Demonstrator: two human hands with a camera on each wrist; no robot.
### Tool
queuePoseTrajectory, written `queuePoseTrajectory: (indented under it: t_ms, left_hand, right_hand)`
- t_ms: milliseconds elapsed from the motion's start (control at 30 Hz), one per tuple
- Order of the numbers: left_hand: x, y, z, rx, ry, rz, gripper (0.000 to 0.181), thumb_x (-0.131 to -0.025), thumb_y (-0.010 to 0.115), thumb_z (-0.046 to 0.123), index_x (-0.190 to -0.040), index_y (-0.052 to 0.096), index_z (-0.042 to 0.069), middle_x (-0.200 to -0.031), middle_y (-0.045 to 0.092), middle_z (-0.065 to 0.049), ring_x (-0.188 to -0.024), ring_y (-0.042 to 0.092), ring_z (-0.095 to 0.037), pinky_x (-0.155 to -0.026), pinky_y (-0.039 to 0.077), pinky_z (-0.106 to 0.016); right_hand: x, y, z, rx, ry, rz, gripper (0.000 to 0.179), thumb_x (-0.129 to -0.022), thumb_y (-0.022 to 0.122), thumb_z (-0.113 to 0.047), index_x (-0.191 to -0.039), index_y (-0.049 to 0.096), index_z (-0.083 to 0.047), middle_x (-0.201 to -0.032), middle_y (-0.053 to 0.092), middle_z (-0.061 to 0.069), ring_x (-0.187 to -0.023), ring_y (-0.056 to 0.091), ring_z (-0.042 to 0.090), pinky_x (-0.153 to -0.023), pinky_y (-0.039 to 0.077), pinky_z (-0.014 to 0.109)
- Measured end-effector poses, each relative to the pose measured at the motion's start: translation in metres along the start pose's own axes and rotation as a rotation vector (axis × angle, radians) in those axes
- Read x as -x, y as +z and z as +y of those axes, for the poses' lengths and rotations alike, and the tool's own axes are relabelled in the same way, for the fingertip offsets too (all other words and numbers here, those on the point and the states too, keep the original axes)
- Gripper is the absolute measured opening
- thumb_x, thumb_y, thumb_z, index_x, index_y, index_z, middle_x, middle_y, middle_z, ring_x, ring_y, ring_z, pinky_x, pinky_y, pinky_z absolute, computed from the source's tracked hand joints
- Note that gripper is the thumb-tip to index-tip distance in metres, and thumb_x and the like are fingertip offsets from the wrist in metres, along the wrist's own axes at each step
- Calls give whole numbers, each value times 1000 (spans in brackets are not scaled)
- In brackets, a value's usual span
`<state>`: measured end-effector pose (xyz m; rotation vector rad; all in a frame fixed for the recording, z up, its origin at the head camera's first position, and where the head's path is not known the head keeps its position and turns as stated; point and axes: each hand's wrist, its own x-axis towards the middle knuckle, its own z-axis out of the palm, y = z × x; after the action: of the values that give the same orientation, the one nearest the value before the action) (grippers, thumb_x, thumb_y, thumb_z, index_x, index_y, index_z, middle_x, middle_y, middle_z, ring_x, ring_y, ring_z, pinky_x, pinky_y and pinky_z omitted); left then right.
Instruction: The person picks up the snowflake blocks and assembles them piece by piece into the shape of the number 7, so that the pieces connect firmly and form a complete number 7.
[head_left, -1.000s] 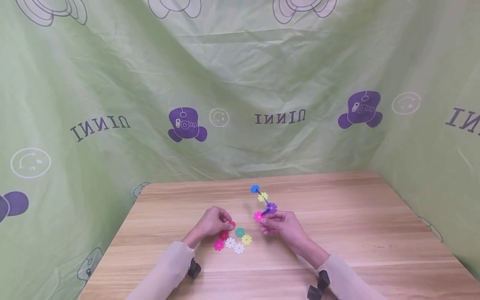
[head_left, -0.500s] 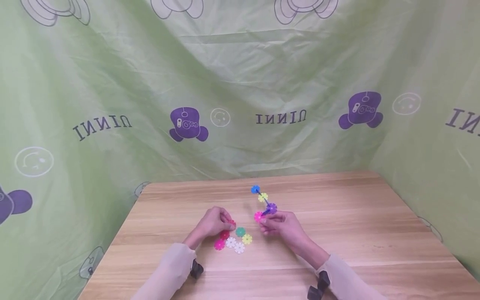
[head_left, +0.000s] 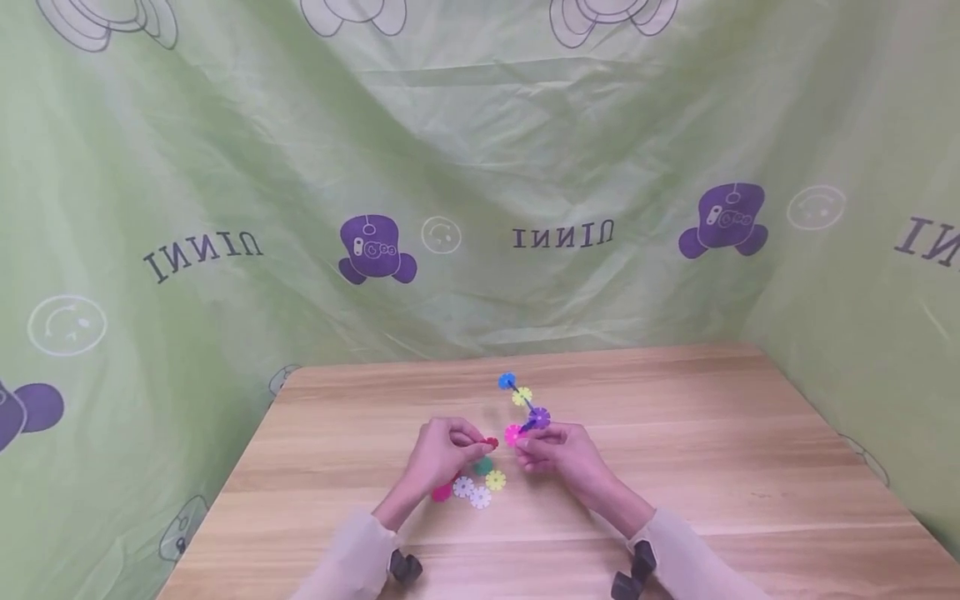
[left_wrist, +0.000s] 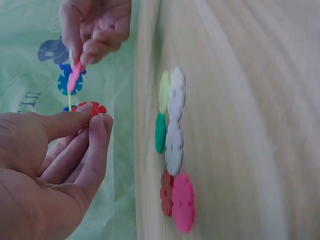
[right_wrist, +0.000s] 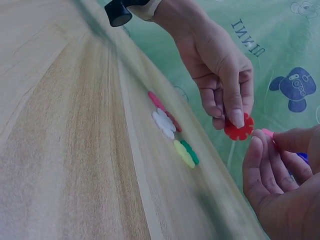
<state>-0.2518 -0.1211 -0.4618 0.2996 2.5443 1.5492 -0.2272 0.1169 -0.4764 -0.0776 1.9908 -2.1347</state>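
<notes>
Between thumb and fingers, my left hand (head_left: pixel 438 454) pinches a red notched plastic disc (right_wrist: pixel 241 131), held above the table. My right hand (head_left: pixel 566 458) pinches a pink disc (head_left: pixel 513 435) at the near end of a joined chain. Up from there the chain has a dark blue piece, a purple disc (head_left: pixel 539 417), a yellow disc (head_left: pixel 522 397) and a blue disc (head_left: pixel 507 381) at its tip. A small gap separates the red disc from the pink one. In the right wrist view, most of the chain is hidden behind the right hand.
Loose discs lie on the wooden table (head_left: pixel 675 500) below the hands: green (head_left: pixel 483 467), yellow (head_left: pixel 496 480), two white (head_left: pixel 480 497), pink (head_left: pixel 442 493) and another red disc (left_wrist: pixel 166 192). A green printed cloth (head_left: pixel 465 300) hangs around the table's back and sides.
My left hand has lifted the red disc from beside the loose discs and carried it right, closer to the chain. The right hand with the chain has barely moved.
</notes>
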Motion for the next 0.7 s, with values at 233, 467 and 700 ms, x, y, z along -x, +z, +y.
queuePoseTrajectory:
  t_ms: [233, 467, 700]
  left_hand:
    - [7, 5, 0, 56, 64, 53, 16, -83, 89, 18, -91, 79, 8, -87, 81, -7, -78, 76, -19, -69, 63, -28]
    - [13, 15, -3, 77, 77, 78, 17, -82, 89, 19, -89, 78, 8, -86, 81, -8, -77, 76, -17, -69, 62, -22]
    - [16, 19, 1, 97, 61, 90, 15, -83, 89, 19, -90, 79, 10, -88, 81, -6, -80, 76, -13, -73, 62, -21]
  right_hand:
    - [-1, 3, 0, -11, -5, -12, 31, -97, 69, -5, -122, 66, 14, -108, 77, 28, -87, 79, 20, -84, 66, 33]
    - [2, 5, 2, -21, 7, -9, 28, -97, 70, -6, -119, 67, 11, -109, 77, 28, -89, 78, 21, -85, 66, 33]
    - [2, 5, 3, -32, 3, -13, 26, -96, 71, -6, -116, 68, 11, -108, 77, 28, -89, 79, 23, -84, 66, 32]
